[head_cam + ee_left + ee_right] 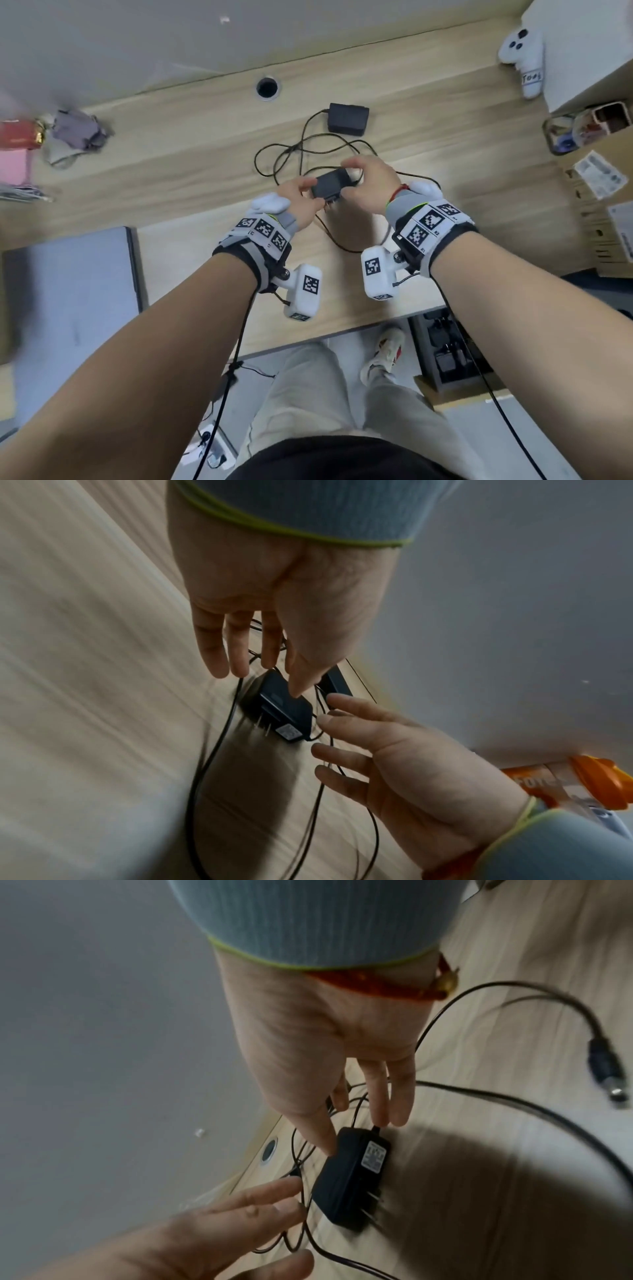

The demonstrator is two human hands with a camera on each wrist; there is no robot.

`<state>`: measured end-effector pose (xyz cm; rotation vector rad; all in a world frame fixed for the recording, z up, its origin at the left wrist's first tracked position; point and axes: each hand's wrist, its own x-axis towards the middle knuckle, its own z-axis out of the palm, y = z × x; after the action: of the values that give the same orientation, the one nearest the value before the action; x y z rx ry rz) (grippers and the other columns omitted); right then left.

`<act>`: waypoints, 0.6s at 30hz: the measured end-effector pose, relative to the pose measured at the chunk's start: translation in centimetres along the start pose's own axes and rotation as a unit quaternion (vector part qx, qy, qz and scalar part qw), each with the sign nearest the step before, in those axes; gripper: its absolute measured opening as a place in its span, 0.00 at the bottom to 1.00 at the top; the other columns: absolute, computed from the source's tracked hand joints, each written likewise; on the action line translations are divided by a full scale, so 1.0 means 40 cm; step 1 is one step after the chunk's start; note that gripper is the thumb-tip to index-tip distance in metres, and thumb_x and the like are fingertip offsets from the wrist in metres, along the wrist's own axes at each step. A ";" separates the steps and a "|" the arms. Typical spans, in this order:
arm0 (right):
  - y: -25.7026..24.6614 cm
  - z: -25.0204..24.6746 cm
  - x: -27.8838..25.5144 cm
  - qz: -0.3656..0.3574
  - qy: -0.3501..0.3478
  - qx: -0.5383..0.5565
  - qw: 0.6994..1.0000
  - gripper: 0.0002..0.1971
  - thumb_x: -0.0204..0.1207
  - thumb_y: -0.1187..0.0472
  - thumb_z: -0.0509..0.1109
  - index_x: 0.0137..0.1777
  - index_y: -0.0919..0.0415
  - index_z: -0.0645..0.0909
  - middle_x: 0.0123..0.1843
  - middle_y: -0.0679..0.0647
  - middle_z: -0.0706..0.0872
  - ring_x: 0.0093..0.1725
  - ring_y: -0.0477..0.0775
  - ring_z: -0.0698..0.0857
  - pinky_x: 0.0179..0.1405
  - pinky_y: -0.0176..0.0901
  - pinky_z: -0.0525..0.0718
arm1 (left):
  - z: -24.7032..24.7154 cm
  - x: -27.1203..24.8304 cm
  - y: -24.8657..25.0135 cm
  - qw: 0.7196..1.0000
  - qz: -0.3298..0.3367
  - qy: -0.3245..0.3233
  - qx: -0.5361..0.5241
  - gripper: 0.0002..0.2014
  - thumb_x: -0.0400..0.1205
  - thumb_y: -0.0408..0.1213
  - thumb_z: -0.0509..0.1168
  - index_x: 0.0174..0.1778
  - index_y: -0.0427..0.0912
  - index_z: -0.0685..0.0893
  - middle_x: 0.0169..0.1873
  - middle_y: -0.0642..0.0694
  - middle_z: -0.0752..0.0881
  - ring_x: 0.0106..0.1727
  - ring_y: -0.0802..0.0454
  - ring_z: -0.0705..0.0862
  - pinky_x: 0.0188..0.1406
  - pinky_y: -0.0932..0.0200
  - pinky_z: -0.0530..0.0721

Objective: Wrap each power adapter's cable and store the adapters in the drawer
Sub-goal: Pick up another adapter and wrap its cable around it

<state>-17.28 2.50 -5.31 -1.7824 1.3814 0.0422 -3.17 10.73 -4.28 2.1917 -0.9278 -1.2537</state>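
Note:
A small black power adapter (329,186) (281,710) (346,1177) with metal prongs is just above the wooden desk (191,144), between both hands. My left hand (306,192) (267,680) pinches its prong end with thumb and fingertips. My right hand (352,181) (356,1131) pinches the end where the cable leaves. Its thin black cable (274,161) (514,1099) lies in loose loops on the desk, and a barrel plug (606,1069) lies free. A second black adapter (348,118) (337,683) lies farther back, untouched.
A closed grey laptop (68,291) lies at the near left. A cable hole (268,88) is at the back, with a white plush toy (524,58) and cardboard boxes (599,205) at the right. An open dark compartment (445,346) with black items sits below the desk's front edge.

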 end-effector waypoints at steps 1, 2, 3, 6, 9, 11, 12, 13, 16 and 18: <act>-0.013 0.015 0.021 0.006 -0.012 -0.016 1.000 0.28 0.73 0.61 0.74 0.74 0.51 0.75 0.75 0.55 0.74 0.71 0.55 0.78 0.66 0.37 0.71 | -0.013 0.019 -0.009 1.000 -0.009 -0.007 0.006 0.24 0.81 0.33 0.70 0.75 0.43 0.78 0.69 0.46 0.81 0.62 0.52 0.80 0.45 0.75 0.68; -0.024 0.029 0.042 0.014 -0.026 -0.036 0.999 0.30 0.72 0.61 0.75 0.75 0.50 0.74 0.74 0.57 0.72 0.69 0.57 0.78 0.67 0.38 0.71 | -0.024 0.038 -0.018 1.000 -0.013 -0.015 0.008 0.25 0.81 0.33 0.70 0.75 0.44 0.78 0.70 0.45 0.81 0.66 0.51 0.80 0.50 0.72 0.69; -0.024 0.038 0.052 0.022 -0.039 -0.051 0.998 0.31 0.72 0.61 0.76 0.75 0.50 0.73 0.73 0.58 0.71 0.67 0.58 0.79 0.67 0.40 0.73 | -0.027 0.044 -0.021 1.000 -0.016 -0.023 0.012 0.25 0.80 0.34 0.70 0.75 0.45 0.77 0.71 0.45 0.81 0.68 0.51 0.80 0.53 0.71 0.70; -0.025 0.070 0.084 0.053 -0.062 -0.077 0.994 0.34 0.69 0.64 0.77 0.75 0.48 0.73 0.70 0.59 0.69 0.63 0.61 0.80 0.62 0.40 0.75 | -0.039 0.075 -0.030 0.999 -0.012 -0.042 0.015 0.28 0.79 0.32 0.71 0.76 0.44 0.76 0.71 0.46 0.81 0.68 0.52 0.80 0.52 0.74 0.69; -0.014 0.090 0.091 0.071 -0.063 -0.082 0.992 0.30 0.69 0.67 0.74 0.71 0.49 0.75 0.65 0.58 0.76 0.56 0.59 0.81 0.52 0.38 0.74 | -0.036 0.087 -0.041 0.997 -0.003 -0.073 0.015 0.30 0.78 0.31 0.73 0.78 0.41 0.74 0.71 0.44 0.81 0.68 0.52 0.80 0.46 0.79 0.67; -0.015 0.088 0.088 0.081 -0.074 -0.075 0.991 0.28 0.68 0.66 0.75 0.68 0.49 0.76 0.57 0.55 0.84 0.52 0.57 0.83 0.47 0.40 0.77 | -0.041 0.093 -0.043 0.995 -0.002 -0.095 0.019 0.32 0.77 0.31 0.74 0.78 0.39 0.73 0.71 0.44 0.81 0.66 0.53 0.80 0.45 0.79 0.67; -0.017 0.085 0.086 0.084 -0.082 -0.068 0.991 0.27 0.67 0.64 0.77 0.65 0.48 0.76 0.53 0.54 0.86 0.51 0.57 0.84 0.47 0.42 0.80 | -0.045 0.096 -0.045 0.994 0.002 -0.103 0.022 0.33 0.76 0.32 0.76 0.78 0.39 0.73 0.70 0.43 0.81 0.63 0.55 0.79 0.44 0.80 0.67; -0.019 0.078 0.081 0.085 -0.093 -0.057 0.990 0.26 0.65 0.60 0.80 0.62 0.46 0.77 0.51 0.54 0.87 0.50 0.58 0.86 0.49 0.44 0.83 | -0.051 0.095 -0.044 0.994 0.004 -0.108 0.025 0.34 0.75 0.33 0.77 0.78 0.39 0.73 0.70 0.44 0.81 0.62 0.57 0.78 0.44 0.80 0.67; -0.039 0.040 0.051 0.065 -0.119 -0.019 0.991 0.25 0.60 0.50 0.84 0.56 0.46 0.79 0.45 0.53 0.89 0.43 0.54 0.85 0.44 0.45 0.83 | -0.078 0.093 -0.029 0.992 0.017 -0.120 0.031 0.35 0.73 0.43 0.80 0.76 0.42 0.76 0.66 0.48 0.82 0.66 0.55 0.79 0.53 0.75 0.70; -0.058 -0.009 0.021 0.033 -0.112 0.013 0.993 0.24 0.60 0.48 0.85 0.55 0.47 0.80 0.41 0.51 0.87 0.39 0.49 0.82 0.40 0.42 0.79 | -0.100 0.078 0.004 0.991 0.037 -0.122 0.037 0.34 0.69 0.53 0.80 0.70 0.49 0.82 0.59 0.54 0.85 0.62 0.55 0.83 0.56 0.65 0.77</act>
<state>-15.26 1.68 -4.14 -1.6543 1.2726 0.2506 1.40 8.51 -4.00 2.0691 -1.1564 -1.4978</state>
